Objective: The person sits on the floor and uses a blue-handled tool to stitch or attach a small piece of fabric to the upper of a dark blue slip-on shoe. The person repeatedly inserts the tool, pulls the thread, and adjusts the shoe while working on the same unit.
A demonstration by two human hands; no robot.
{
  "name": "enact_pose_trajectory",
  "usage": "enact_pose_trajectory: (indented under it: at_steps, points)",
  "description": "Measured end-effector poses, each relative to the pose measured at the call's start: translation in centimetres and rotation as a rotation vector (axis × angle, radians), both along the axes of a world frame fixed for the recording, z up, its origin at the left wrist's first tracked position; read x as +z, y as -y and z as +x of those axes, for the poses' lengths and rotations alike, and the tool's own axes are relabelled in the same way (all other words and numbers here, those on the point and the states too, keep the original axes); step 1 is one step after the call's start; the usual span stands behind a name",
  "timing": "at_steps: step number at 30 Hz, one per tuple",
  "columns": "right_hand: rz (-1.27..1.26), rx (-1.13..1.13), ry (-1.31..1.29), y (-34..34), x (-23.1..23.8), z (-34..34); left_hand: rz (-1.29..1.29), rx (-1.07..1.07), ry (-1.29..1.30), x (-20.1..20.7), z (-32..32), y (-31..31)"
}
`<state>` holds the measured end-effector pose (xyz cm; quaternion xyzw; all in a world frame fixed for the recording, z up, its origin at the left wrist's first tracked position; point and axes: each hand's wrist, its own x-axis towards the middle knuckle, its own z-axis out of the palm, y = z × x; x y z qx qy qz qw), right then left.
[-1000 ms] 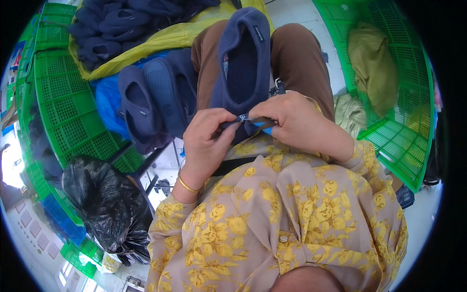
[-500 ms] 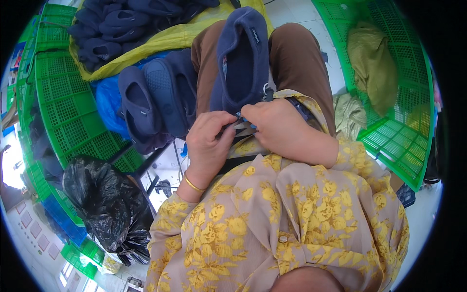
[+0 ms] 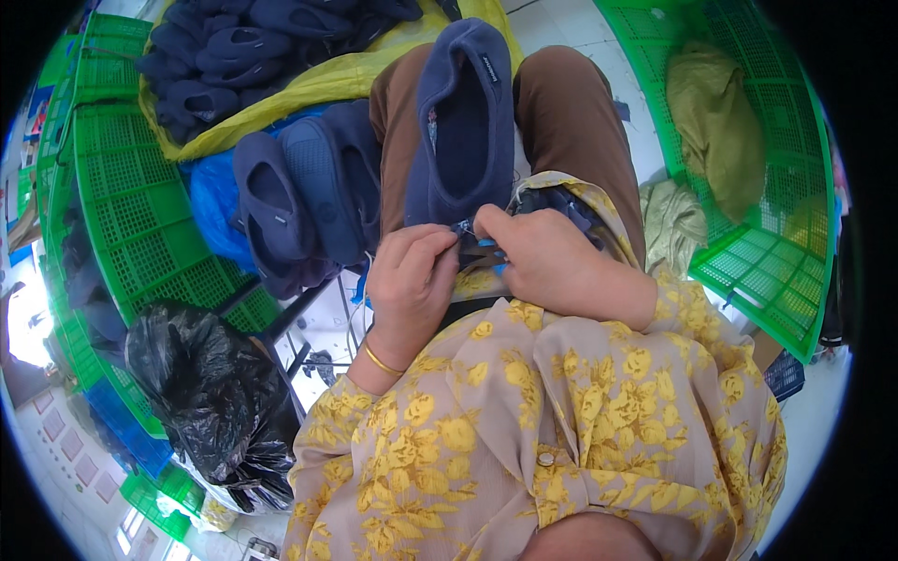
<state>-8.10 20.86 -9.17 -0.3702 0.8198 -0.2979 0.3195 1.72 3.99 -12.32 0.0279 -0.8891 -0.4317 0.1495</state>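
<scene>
A navy fabric slipper lies on my lap with its toe pointing away and its opening up. My left hand is closed in a pinch just below the slipper's heel, beside a small blue-and-white bit. What its fingertips hold, if anything, is hidden. Close against it, my right hand curls its fingers around what look like thread snips, mostly covered by the hand. Blue patches show at the right fingertips. To the left rest several more navy slippers, one showing its ribbed sole.
A yellow sack full of navy slippers lies at the far left. Green plastic crates stand on the left; another green crate on the right holds an olive cloth. A black plastic bag sits at my left.
My left hand has shifted slightly right and down. The metal blades seen between my hands earlier are now darker and more hidden. The slipper stays on my lap.
</scene>
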Motion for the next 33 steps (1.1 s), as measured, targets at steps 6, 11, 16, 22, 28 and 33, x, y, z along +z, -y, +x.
enact_pose_trajectory:
  at_steps: [6, 11, 16, 22, 28, 33]
  points:
    - [0.002, 0.007, -0.009, 0.3, -1.1, 0.6, 0.004, 0.008, 0.012, -0.3, -0.2, -0.3]
    - [-0.027, -0.004, -0.085, 0.7, -2.4, 1.0, 0.039, -0.022, 0.024, -0.6, -0.3, 0.1]
    - [0.111, -0.029, 0.033, 0.9, -1.7, 0.8, 0.078, -0.001, 0.031, -0.8, 0.1, 0.1]
    - [0.073, 0.003, 0.021, 0.0, -1.7, 0.7, 0.112, 0.071, 0.032, 0.3, -0.1, -0.4]
    - [-0.122, -0.121, 0.029, 0.0, -2.3, 1.0, 0.066, -0.04, -0.023, -0.3, -0.1, 0.2]
    - [-0.206, -0.147, 0.085, 0.6, -2.5, 0.8, 0.065, -0.067, -0.031, -0.4, 0.1, 0.2]
